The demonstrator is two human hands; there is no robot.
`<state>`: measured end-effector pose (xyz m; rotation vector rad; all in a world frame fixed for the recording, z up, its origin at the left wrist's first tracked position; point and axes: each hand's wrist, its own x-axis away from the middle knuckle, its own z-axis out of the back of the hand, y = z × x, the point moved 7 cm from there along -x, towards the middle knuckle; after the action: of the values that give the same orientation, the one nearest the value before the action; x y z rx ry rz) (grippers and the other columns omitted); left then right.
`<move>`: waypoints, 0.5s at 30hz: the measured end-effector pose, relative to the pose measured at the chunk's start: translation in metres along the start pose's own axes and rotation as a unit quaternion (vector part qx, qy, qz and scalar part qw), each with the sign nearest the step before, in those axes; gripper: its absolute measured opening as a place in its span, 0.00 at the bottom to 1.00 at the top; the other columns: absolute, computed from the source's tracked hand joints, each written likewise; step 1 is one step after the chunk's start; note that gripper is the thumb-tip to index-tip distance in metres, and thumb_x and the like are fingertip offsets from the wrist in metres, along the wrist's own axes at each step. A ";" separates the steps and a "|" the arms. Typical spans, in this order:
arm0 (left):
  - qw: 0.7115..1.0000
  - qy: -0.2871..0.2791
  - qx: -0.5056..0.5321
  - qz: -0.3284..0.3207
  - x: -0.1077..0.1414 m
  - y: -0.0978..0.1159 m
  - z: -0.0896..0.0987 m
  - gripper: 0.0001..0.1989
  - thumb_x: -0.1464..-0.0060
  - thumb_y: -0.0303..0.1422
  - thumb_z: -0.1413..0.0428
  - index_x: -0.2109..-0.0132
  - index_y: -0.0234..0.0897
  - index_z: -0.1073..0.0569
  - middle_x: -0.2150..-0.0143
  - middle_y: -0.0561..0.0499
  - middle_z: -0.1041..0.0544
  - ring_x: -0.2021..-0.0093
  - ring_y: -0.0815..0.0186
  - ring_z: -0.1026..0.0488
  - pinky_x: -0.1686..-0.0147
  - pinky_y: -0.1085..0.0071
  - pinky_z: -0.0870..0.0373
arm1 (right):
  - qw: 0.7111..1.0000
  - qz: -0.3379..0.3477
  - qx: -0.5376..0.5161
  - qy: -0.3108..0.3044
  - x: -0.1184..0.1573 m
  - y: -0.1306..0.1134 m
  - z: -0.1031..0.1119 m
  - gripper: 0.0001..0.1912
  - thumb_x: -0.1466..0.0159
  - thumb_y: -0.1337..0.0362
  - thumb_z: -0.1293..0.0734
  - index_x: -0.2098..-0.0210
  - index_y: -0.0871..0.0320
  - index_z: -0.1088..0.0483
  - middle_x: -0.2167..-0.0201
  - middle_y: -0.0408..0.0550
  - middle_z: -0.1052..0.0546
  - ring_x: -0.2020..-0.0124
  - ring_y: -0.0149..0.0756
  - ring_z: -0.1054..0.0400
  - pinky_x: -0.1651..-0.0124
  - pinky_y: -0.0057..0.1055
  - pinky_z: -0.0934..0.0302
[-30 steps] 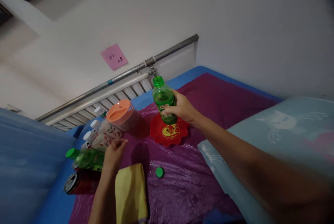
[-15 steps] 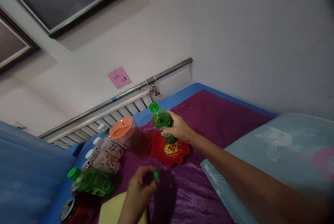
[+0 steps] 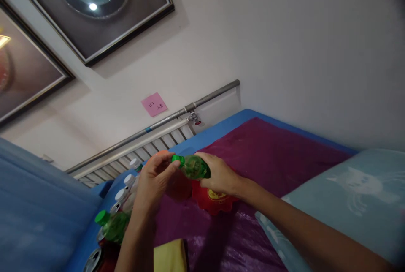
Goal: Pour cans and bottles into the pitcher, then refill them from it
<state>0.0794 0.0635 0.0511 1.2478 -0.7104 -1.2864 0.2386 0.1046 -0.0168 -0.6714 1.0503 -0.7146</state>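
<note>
Head view: right hand (image 3: pixel 220 175) around green bottle (image 3: pixel 193 167), left hand (image 3: pixel 157 175) pinched on cap (image 3: pixel 178 160), handwritten pink note (image 3: pixel 154 104) beyond.

Person's L hand (image 3: pixel 155 172), approx ctr of frame: bare, slim-fingered. L forearm (image 3: pixel 136 225), btm, L of ctr: bare, slender. R hand (image 3: pixel 221 175), just R of ctr: bare. R forearm (image 3: pixel 291 217), lower R: bare, wider twd elbow.

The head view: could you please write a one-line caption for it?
Left hand at the green cap of a tilted bottle held in the right hand.
</note>
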 end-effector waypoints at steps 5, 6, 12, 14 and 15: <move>0.999 -0.026 -0.036 -0.008 -0.007 0.005 0.001 0.22 0.66 0.42 0.31 0.62 0.36 0.20 0.68 0.49 0.20 0.67 0.65 0.26 0.70 0.73 0.31 | 0.999 0.009 0.042 -0.012 -0.001 0.001 -0.001 0.27 0.51 0.71 0.30 0.51 0.56 0.33 0.53 0.53 0.24 0.51 0.48 0.31 0.48 0.43 0.39; 0.998 -0.032 -0.046 -0.003 -0.008 0.005 0.000 0.22 0.67 0.42 0.31 0.62 0.36 0.20 0.69 0.49 0.20 0.68 0.65 0.27 0.71 0.73 0.32 | 0.999 0.008 0.041 -0.013 -0.001 0.003 -0.002 0.27 0.52 0.71 0.30 0.52 0.56 0.33 0.53 0.53 0.24 0.51 0.48 0.31 0.48 0.42 0.39; 0.995 -0.049 -0.087 -0.004 -0.022 0.006 -0.010 0.24 0.63 0.45 0.32 0.59 0.37 0.20 0.65 0.47 0.20 0.67 0.64 0.27 0.66 0.70 0.32 | 0.999 -0.030 -0.039 0.015 -0.001 0.014 0.001 0.30 0.53 0.71 0.30 0.50 0.56 0.32 0.54 0.51 0.24 0.55 0.45 0.30 0.52 0.38 0.38; 0.995 -0.013 -0.090 -0.034 -0.023 0.010 -0.010 0.27 0.59 0.48 0.34 0.52 0.41 0.22 0.57 0.47 0.21 0.62 0.63 0.26 0.61 0.68 0.31 | 0.995 -0.061 -0.080 0.017 -0.002 0.017 0.004 0.30 0.54 0.71 0.29 0.50 0.55 0.32 0.59 0.46 0.23 0.60 0.41 0.30 0.58 0.34 0.37; 0.995 0.013 -0.086 -0.049 -0.022 0.011 -0.008 0.29 0.58 0.49 0.35 0.48 0.44 0.23 0.53 0.48 0.22 0.60 0.62 0.25 0.59 0.67 0.30 | 0.992 -0.080 -0.097 0.021 -0.002 0.019 0.007 0.30 0.55 0.71 0.29 0.51 0.55 0.32 0.62 0.44 0.23 0.63 0.39 0.30 0.60 0.33 0.37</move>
<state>0.0851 0.0849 0.0644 1.1674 -0.5142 -1.3790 0.2480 0.1187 -0.0283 -0.9201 1.1225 -0.7739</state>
